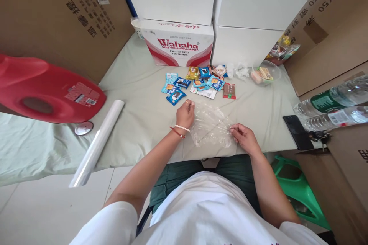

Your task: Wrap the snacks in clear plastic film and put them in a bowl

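A crumpled sheet of clear plastic film (211, 126) stretches between my two hands, low over the cloth-covered table. My left hand (185, 114) is closed on its upper left edge, fingers curled in. At the film's right side my right hand (243, 136) pinches the edge between thumb and fingers. Just beyond the film lies a loose pile of wrapped snacks: several blue packets (176, 96), a yellow-wrapped piece (193, 72), a white packet (203, 92) and a brown-red packet (229, 91).
A film roll (97, 143) lies left, overhanging the table edge, near a red jug (51, 88). Behind stand a Wahaha carton (179, 44) and white boxes (247, 46). On the right are a clear bowl (273, 72), two bottles (333, 101), a phone (298, 133) and keys (320, 136).
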A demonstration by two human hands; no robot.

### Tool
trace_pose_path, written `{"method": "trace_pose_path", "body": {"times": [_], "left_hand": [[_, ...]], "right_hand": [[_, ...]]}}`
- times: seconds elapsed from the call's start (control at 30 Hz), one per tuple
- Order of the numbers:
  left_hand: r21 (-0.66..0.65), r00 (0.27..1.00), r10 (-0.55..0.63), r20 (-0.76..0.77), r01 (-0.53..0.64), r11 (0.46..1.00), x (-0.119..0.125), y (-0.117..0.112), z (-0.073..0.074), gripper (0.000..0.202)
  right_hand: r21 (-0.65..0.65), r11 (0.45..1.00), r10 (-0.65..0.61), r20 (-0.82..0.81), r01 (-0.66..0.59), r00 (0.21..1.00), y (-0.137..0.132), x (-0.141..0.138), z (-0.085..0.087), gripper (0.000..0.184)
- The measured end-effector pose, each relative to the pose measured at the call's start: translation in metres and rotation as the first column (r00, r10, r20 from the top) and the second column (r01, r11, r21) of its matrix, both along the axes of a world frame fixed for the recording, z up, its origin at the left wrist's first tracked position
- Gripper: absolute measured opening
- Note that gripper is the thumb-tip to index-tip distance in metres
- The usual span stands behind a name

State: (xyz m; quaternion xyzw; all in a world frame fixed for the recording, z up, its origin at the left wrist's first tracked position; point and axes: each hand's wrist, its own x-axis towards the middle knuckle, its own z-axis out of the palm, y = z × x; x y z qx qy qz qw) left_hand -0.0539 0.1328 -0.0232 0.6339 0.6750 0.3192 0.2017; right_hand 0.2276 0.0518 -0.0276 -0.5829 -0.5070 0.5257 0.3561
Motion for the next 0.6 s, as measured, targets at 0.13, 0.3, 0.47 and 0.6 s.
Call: {"method": "trace_pose_path", "body": {"times": [0.13, 0.3, 0.47, 0.6], "left_hand": [[0.013, 0.982, 0.187, -0.01, -0.186, 0.982, -0.016, -0.009, -0.013, 0.028], [0.033, 0.973, 0.229, -0.013, -0.228, 0.973, -0.024, -0.021, -0.024, 0.025], [0.087, 0.989, 0.149, 0.001, -0.148, 0.985, -0.018, -0.027, -0.028, 0.022], [0.138, 0.995, 0.096, 0.019, -0.097, 0.986, -0.017, -0.032, -0.03, 0.022]], "right_hand": [[-0.028, 1.0, -0.006, 0.024, 0.007, 1.0, -0.01, 0.014, 0.001, 0.053], [-0.038, 0.94, 0.341, 0.184, -0.34, 0.922, 0.01, 0.041, 0.029, 0.053], [0.104, 0.953, 0.212, 0.437, -0.283, 0.874, 0.071, 0.018, 0.032, 0.059], [0.123, 0.901, 0.325, 0.439, -0.415, 0.837, 0.113, -0.031, 0.016, 0.07]]}}
